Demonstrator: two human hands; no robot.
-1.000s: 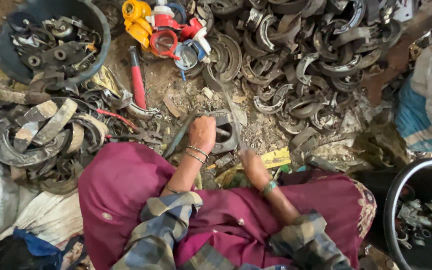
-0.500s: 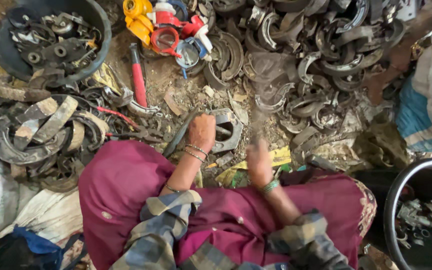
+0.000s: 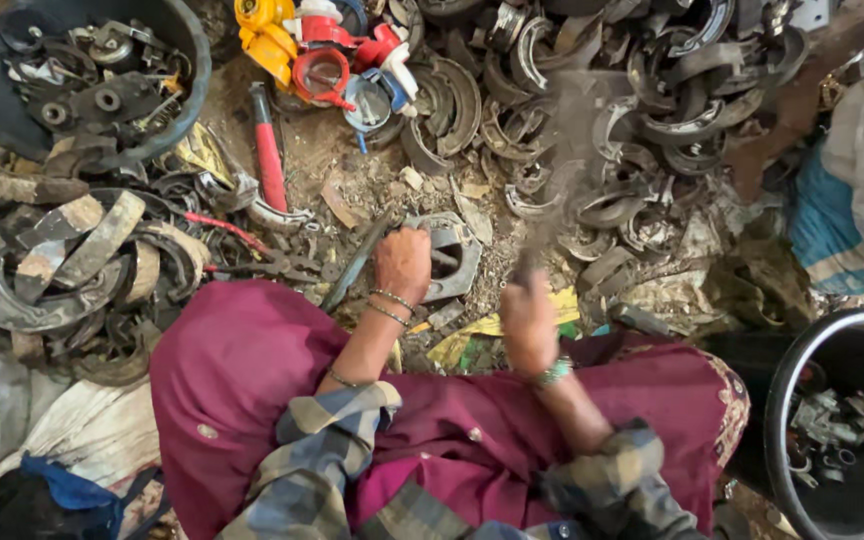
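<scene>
The left hand [image 3: 402, 262] is closed over the near edge of a grey metal part [image 3: 449, 255] lying on the dirt, pressing it down; the part pokes out just beyond the knuckles. A long flat metal bar [image 3: 356, 267] lies slanted just to the left of that hand, touching or nearly touching it; which, I cannot tell. The right hand [image 3: 528, 325] is fisted around the handle of a tool [image 3: 562, 170] that rises away from the grip as a blurred streak, so its kind cannot be told. The two hands are near each other, the part between and slightly beyond them.

Beyond the right fist spreads a heap of curved brake shoes [image 3: 592, 110], too many and too tangled to count. Left of the left hand lies a second, smaller cluster of worn shoes [image 3: 62, 260]. One red-handled tool [image 3: 268, 160] lies beyond the left hand. Two dark tubs are in view: one tub [image 3: 177, 110] far left and beyond, full of metal parts, and one bucket [image 3: 782, 420] to the right of the right hand, holding a few small pieces. A bunch of red, yellow and blue plastic pieces [image 3: 322, 45] sits farthest beyond the left hand.
</scene>
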